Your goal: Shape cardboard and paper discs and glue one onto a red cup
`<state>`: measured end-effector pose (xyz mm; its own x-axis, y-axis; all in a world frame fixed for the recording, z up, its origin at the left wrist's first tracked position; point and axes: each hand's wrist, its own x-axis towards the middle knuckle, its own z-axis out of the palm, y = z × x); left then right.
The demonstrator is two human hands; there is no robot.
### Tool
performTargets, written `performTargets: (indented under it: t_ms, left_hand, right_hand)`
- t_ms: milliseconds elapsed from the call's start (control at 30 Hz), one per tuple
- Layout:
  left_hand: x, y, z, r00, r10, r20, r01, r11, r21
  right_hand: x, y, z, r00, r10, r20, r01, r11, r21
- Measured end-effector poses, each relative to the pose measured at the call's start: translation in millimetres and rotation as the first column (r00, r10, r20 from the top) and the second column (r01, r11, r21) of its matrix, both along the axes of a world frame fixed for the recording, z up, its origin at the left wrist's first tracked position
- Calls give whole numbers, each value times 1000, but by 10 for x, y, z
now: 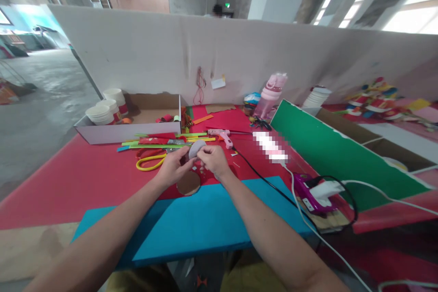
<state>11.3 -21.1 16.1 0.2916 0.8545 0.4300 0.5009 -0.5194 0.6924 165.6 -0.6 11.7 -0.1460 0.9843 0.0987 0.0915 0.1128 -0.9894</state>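
A small grey disc (196, 149) is held up over the table between my two hands. My left hand (176, 164) pinches its left side, thumb below and fingers behind. At its lower right edge, the fingertips of my right hand (212, 160) are pressed together on the rim. Below them a round brown cardboard piece (189, 183) lies flat, with small pale scraps (201, 170) beside it. Scissors with red and yellow handles (150, 159) rest left of my left hand. Just beyond my right hand lies a pink glue gun (222, 136).
Paper strips (137, 145) lie behind my hands. A white-sided box (130, 132) with paper cups (102, 114) stands back left. On the right are a green-sided box (328, 155), a pink bottle (270, 96) and a purple power strip (313, 196) with trailing cables. A blue board (191, 223) lines the front edge.
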Motion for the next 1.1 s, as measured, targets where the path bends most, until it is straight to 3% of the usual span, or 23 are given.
performTargets:
  t_ms: [100,267,367,467,633,833,967,1100]
  left_hand:
    - [17,-18,2,1000,-27,1,27,1000,-1]
    - [6,-8,1,998,-52,45,53,999,-8]
    - [-27,25,-10,981,-93,172,120,980,-158]
    - [-75,69,-36,941,-105,321,211,925,-316]
    - [-141,140,-73,862,-28,507,239,903,-357]
    - [-135,137,-21,724,49,688,301,875,-379]
    - [-139,139,-6,715,76,695,299,865,-403]
    - [-145,150,-23,755,69,652,295,852,-431]
  right_hand:
    - [-34,3,-12,994,-24,-104,13,995,-96]
    - [-12,-1,-11,1000,24,-3,-24,999,49]
    - [12,-12,3,994,96,-50,-97,995,-17]
    - [31,-28,26,984,131,-119,-143,985,-99]
    - [91,-10,80,975,95,-200,-118,987,-111]
    - [170,64,105,951,105,-292,-88,994,69]
    - [146,31,85,999,-14,-34,22,961,274]
    - [83,-29,65,974,-61,217,-67,840,538]
